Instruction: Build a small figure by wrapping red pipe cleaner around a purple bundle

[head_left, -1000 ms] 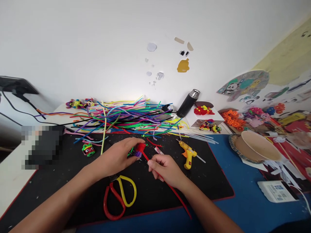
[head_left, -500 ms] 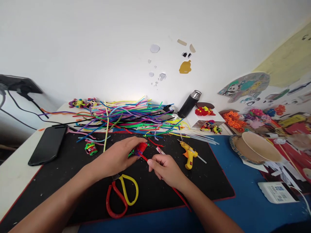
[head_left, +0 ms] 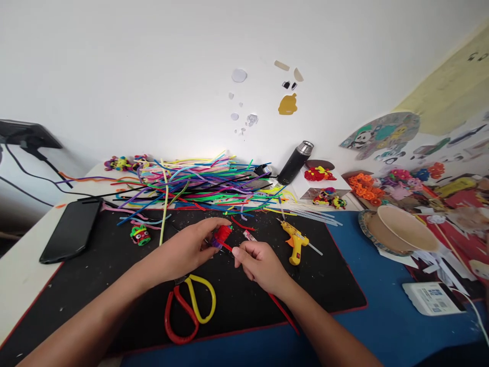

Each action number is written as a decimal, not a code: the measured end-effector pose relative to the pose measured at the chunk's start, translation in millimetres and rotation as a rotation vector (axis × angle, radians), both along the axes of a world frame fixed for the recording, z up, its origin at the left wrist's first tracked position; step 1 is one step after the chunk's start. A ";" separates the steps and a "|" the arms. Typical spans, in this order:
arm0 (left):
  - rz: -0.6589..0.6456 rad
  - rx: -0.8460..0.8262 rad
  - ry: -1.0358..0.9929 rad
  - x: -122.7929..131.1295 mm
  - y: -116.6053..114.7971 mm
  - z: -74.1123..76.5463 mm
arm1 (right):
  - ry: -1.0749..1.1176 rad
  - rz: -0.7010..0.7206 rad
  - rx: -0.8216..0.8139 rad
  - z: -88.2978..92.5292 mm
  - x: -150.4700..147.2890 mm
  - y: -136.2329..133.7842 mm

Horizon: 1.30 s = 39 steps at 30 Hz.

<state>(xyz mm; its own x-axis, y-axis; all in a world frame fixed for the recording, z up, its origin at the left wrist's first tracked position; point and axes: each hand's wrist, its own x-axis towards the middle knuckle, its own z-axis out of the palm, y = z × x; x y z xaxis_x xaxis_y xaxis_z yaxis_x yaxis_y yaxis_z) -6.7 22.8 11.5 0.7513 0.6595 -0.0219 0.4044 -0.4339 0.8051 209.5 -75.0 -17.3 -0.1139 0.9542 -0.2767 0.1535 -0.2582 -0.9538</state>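
Observation:
Between thumb and fingers, my left hand [head_left: 191, 245] grips a small red and purple pipe-cleaner figure [head_left: 222, 235] with a bit of green at its top. My right hand [head_left: 262, 265] pinches a red pipe cleaner [head_left: 283, 312] that runs from the figure, under the hand and down toward the mat's front edge. Scissors [head_left: 191, 308] with one red and one yellow handle lie just below my left hand, their blades mostly hidden. A finished little head [head_left: 140, 235] in green, yellow and dark red rests left of my left hand.
Behind my hands, a heap of coloured pipe cleaners [head_left: 198, 181] spreads along the wall. A yellow glue gun [head_left: 295, 242] lies right of my right hand on the black mat [head_left: 324, 288]. A black flask [head_left: 295, 163], a bowl [head_left: 407, 229] and a phone [head_left: 71, 230] surround the mat.
The figure in my left hand has turned slightly, showing more of its red and purple coils. My right hand stays pinched on the red pipe cleaner. The whole view has shifted a little.

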 end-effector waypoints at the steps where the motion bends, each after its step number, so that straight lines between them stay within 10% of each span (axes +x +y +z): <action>1: 0.005 -0.040 -0.011 1.0 -0.4 -0.2 | 0.000 -0.008 -0.001 -0.4 0.0 0.2; 14: -0.071 -0.527 -0.232 0.0 -0.3 3.6 | 0.007 -0.077 -0.004 -5.0 -1.1 -0.6; 39: 0.061 -0.597 -0.260 -1.9 6.8 0.8 | 0.024 -0.070 -0.014 -8.3 -1.5 -0.3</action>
<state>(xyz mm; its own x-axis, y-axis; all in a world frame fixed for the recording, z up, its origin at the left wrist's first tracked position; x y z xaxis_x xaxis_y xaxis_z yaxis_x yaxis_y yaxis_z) -8.7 29.5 12.4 0.7433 0.6316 -0.2205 0.1741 0.1357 0.9753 208.0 -75.3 -25.6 -0.0536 0.9561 -0.2882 0.1120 -0.2810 -0.9531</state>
